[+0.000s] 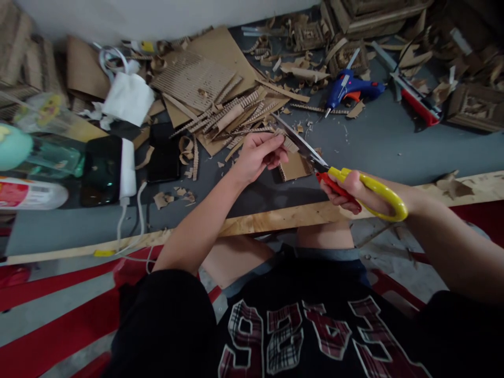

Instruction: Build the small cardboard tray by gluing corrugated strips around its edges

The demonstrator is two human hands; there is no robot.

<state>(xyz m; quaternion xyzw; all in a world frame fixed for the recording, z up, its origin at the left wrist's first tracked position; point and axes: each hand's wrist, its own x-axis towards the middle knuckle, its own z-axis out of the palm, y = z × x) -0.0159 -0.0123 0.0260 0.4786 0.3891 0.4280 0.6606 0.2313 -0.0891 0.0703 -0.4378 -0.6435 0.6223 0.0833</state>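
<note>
My right hand is closed around the yellow and red handles of a pair of scissors. Their blades point up and left, reaching just past the fingers of my left hand. Those fingers pinch a small corrugated cardboard piece, which lies right by the blades; whether the blades touch it I cannot tell. Below it, a small square cardboard piece rests on the table. Behind my left hand are several cut corrugated strips heaped over larger cardboard sheets.
A blue glue gun lies beyond the scissors, with a red-handled cutter to its right. At left are a black phone, a power bank with a cable, a tissue roll and bottles. A wooden strip edges the table.
</note>
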